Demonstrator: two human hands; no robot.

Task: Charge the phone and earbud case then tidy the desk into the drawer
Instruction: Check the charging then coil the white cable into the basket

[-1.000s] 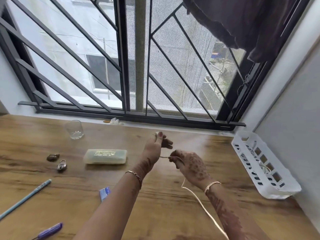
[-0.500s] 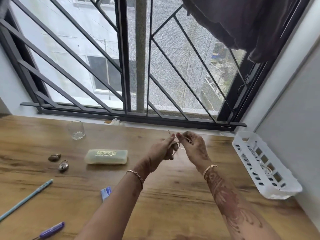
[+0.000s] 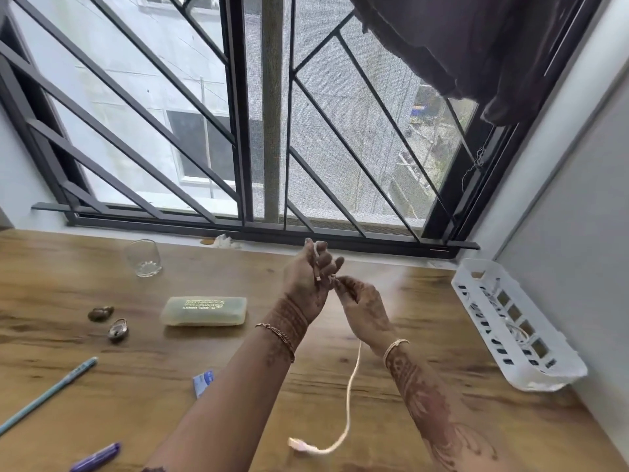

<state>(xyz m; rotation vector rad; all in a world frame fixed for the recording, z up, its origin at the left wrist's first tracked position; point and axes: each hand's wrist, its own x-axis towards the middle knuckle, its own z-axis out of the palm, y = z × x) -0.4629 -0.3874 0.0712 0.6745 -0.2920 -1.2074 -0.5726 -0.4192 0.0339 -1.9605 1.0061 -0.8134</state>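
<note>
Above the middle of the wooden desk (image 3: 391, 447), my left hand (image 3: 308, 284) is raised and closed around coils of a pale charging cable (image 3: 350, 396). My right hand (image 3: 362, 310) pinches the same cable just right of the left hand's fingers. From there the cable hangs down in a loose curve, and its plug end (image 3: 299, 445) swings just above the desk near the front. No phone or earbud case is in view.
A white slotted basket (image 3: 514, 325) holding a white cable lies along the right wall. A pale green case (image 3: 204, 311), a glass (image 3: 143, 257), two small dark objects (image 3: 109, 321), two pens (image 3: 47, 391) and a blue packet (image 3: 203, 382) lie to the left.
The hands came together near the window, then my right hand dropped back along the cable. The hanging tail is shorter, and its plug end has swung into view.
</note>
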